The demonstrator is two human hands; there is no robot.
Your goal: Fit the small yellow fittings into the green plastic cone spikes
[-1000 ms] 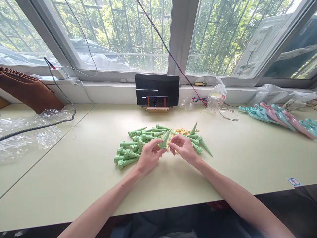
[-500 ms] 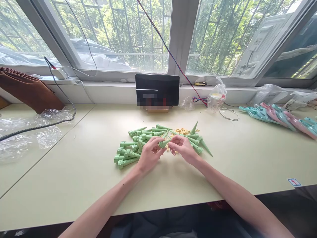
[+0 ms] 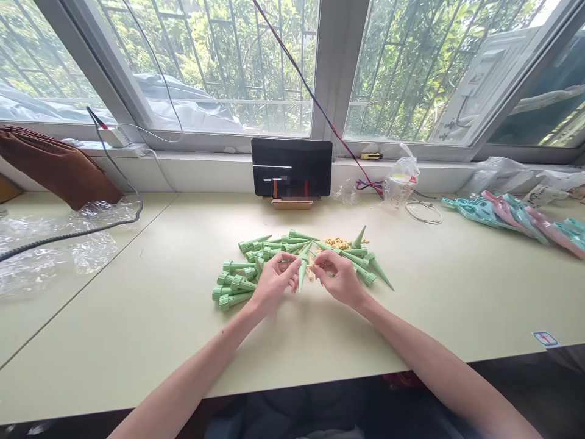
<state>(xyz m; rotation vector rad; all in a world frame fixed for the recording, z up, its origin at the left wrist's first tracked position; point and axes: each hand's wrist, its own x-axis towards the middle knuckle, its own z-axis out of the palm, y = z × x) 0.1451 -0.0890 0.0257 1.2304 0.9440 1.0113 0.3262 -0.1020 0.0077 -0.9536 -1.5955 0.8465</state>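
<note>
My left hand is closed on a green plastic watering spike, gripping it between thumb and fingers with its pointed end tilted down towards me. Just right of that spike, my right hand has thumb and fingertips pinched together. Whatever is in that pinch is too small to make out. Several more green spikes lie heaped beyond and left of my left hand. Another group of green spikes rests beyond my right hand. Small yellow plastic pieces are piled behind my hands, partly hidden.
At the back a dark tablet leans on a small stand. A bagged cup and a coiled white cable are to its right. Teal and pink hangers lie far right; a brown bag and clear plastic wrap are left.
The spike in my left hand has turned: its point, which faced right towards my right hand, now faces down towards me. My right hand stays pinched close by.
</note>
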